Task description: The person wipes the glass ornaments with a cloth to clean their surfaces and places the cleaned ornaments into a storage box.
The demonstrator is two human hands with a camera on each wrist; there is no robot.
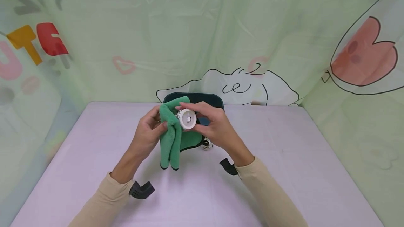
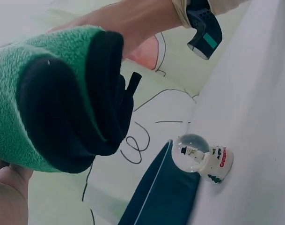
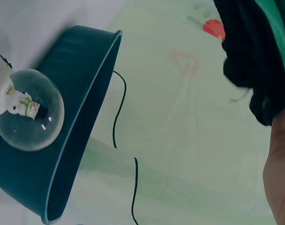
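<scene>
Between the fingers and thumb of my left hand point(image 1: 147, 127) is a green plush cloth point(image 1: 170, 139) with black edging, folded and hanging down. My right hand point(image 1: 214, 119) grips a white snow globe point(image 1: 188, 119), its round hollow underside turned toward the head camera. The cloth lies against the globe's side and hides the dome. In the left wrist view the cloth point(image 2: 44, 103) covers most of what both hands hold. Below the hands, a second snow globe point(image 2: 217, 164) with a snowman inside stands upright on the table.
A dark teal plastic bin point(image 1: 197, 97) stands behind the hands, near the back edge of the pale table point(image 1: 271, 150). The standing globe is close to the bin's outer wall point(image 3: 81, 47). Printed curtains point(image 1: 189, 27) hang around the table's back and sides.
</scene>
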